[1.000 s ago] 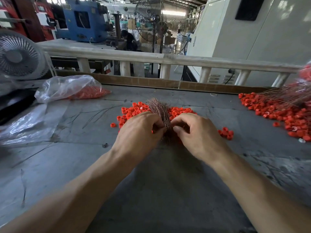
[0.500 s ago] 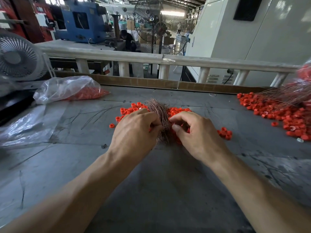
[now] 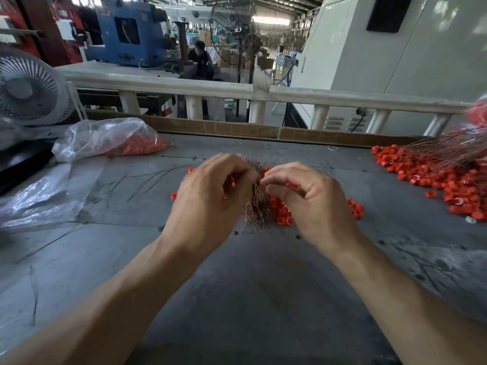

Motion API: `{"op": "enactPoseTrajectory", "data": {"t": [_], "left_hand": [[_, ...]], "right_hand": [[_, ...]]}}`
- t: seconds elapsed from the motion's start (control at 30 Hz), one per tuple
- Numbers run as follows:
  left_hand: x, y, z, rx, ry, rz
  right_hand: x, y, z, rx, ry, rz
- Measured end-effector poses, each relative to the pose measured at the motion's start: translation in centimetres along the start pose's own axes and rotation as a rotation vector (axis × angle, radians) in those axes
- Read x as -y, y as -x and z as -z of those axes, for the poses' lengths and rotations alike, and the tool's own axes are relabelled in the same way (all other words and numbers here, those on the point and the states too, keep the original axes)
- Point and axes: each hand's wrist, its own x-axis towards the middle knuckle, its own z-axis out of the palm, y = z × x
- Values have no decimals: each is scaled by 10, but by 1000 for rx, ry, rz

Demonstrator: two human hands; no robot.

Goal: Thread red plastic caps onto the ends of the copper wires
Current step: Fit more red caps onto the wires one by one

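A bundle of thin copper wires (image 3: 257, 204) stands between my two hands, raised a little above the grey table (image 3: 250, 285). My left hand (image 3: 208, 201) grips the bundle with curled fingers, and red caps show inside its palm. My right hand (image 3: 311, 198) pinches at the wires near the top of the bundle with thumb and fingertips. A small pile of loose red caps (image 3: 282, 212) lies on the table just behind and under my hands, partly hidden by them.
A larger heap of red caps (image 3: 437, 180) with capped wires (image 3: 448, 151) lies at the right. A clear plastic bag of caps (image 3: 113, 140) sits at the back left, a white fan (image 3: 29, 88) beside it. Empty plastic sheeting (image 3: 39, 196) lies left.
Both hands have lifted the wire bundle up from the cap pile and toward me. My fingers have shifted on the wires.
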Motion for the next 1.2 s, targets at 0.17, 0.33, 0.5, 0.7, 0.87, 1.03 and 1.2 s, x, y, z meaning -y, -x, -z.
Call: {"op": "enactPoseTrajectory", "data": {"t": [0.17,0.33,0.5,0.7,0.87,1.03,1.2], "left_hand": [[29,-11,17,31,-206,302],[43,-9,20,198,-352,392],[43,-7,18,290,-354,360],[34,-4,-1,324,-357,240],[35,-4,-8,346,-413,186],[31,-3,-4,278,-363,196],[20,-3,3,140,113,354]], "right_hand": [[-1,-4,12,-224,-433,-161],[4,-10,32,-457,-662,-227],[-2,-10,37,-400,-748,-439],[-4,1,17,-38,-625,-669],[-1,4,10,-12,-584,-645],[0,6,8,-31,-501,-588],[3,7,10,-45,-466,-504]]}}
